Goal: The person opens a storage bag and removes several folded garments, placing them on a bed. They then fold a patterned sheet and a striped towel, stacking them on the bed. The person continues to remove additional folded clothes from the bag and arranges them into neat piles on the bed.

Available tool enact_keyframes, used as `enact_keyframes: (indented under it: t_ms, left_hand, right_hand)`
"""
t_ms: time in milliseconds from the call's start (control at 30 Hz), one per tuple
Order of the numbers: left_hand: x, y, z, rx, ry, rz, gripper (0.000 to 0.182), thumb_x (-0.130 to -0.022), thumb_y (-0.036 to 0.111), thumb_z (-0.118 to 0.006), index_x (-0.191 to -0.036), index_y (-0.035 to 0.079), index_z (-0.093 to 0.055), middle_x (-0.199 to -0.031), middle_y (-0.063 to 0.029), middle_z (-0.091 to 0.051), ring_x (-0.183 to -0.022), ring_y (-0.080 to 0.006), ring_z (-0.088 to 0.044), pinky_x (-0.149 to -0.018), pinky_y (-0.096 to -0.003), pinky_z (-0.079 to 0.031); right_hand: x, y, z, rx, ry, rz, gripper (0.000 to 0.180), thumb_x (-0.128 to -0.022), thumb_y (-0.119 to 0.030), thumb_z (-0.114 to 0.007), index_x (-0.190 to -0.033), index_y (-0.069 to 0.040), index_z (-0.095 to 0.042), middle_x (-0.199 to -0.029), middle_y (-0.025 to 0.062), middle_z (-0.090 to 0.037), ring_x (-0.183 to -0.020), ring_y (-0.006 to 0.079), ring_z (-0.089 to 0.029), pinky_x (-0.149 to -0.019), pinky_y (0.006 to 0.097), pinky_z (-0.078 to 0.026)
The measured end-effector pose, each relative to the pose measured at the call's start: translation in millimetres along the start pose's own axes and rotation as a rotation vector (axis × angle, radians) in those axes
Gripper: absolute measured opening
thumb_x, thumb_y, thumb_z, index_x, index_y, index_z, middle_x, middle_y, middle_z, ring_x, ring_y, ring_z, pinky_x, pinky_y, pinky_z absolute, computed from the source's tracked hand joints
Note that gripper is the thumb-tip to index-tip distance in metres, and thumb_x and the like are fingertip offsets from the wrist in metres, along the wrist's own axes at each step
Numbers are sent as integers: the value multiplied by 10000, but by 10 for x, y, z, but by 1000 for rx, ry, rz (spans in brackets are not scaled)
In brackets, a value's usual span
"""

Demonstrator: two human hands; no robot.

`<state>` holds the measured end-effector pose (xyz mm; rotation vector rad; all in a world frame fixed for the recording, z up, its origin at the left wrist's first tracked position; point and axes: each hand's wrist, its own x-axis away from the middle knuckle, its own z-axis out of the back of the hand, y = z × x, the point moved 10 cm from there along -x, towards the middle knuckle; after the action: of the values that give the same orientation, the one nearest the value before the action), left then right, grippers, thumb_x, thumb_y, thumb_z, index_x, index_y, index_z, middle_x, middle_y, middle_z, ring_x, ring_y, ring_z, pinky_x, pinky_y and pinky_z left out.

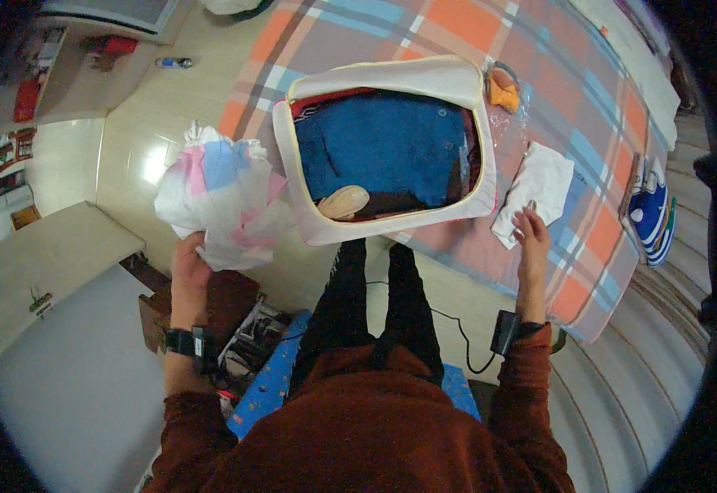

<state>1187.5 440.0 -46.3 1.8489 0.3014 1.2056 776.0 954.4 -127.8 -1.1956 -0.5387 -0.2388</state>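
Note:
My left hand grips a crumpled white bundle with pink and blue patches and a gathered edge, held left of the bed. Over at the right, my right hand hovers at or touches a folded white cloth on the bed. A small greyish spot shows at its fingertips; whether it is a held object is unclear. Between my hands sits a white fabric storage bag, its lid flap folded back. Inside lie a folded blue garment and a beige slipper-like item.
The bed bears a plaid sheet. Behind the cloth lie an orange item and clear plastic wrap. A blue-and-white striped item lies by the bed's right edge. A black cable hangs near my right wrist. A can lies on the floor.

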Motion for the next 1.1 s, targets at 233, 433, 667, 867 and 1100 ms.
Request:
enact_keyframes:
  t_ms: [233, 433, 667, 867, 1100]
  left_hand:
    - [-81, -253, 80, 81, -177, -96, 445, -734, 23, -508, -1174, -39, -501, -1147, -160, -566, -997, -297, -580, -845, -446, -482]
    - [40, -509, 327, 380, 106, 172, 434, -714, -15, -523, -1145, -62, -496, -1083, -175, -588, -951, -315, -590, -810, -432, -501]
    - [71, -703, 369, 346, 178, 289, 482, -703, -43, -502, -1183, -74, -477, -1127, -184, -571, -962, -321, -594, -798, -431, -506]
    - [49, -625, 194, 277, 162, 305, 484, -709, -62, -486, -1193, -67, -479, -1132, -185, -567, -976, -323, -592, -808, -438, -506]
    - [83, -520, -109, 294, 172, 361, 506, -708, -64, -490, -1213, -66, -463, -1152, -179, -558, -1013, -332, -579, -836, -453, -499]
  right_hand:
    - [73, -765, -1896, 440, -346, 545, 413, -788, -138, -666, -1158, -4, -540, -1074, 106, -562, -979, 227, -538, -866, 290, -417]
    - [-487, -705, -1911, 595, 100, 458, 719, -656, -192, -784, -1256, -5, -434, -1103, 223, -544, -1031, 326, -537, -916, 361, -419]
    - [-902, -576, -2098, 572, -48, 284, 702, -601, -433, -796, -1043, 68, -580, -1039, 206, -602, -921, 321, -597, -818, 353, -462]
    - [-952, -563, -2341, 195, -133, 266, 385, -720, -147, -747, -1028, 16, -584, -932, 95, -638, -789, 195, -610, -740, 311, -506]
    - [256, -730, -2674, 249, -313, 370, 527, -688, -41, -689, -1178, -12, -499, -1204, 141, -539, -1057, 248, -543, -906, 339, -427]
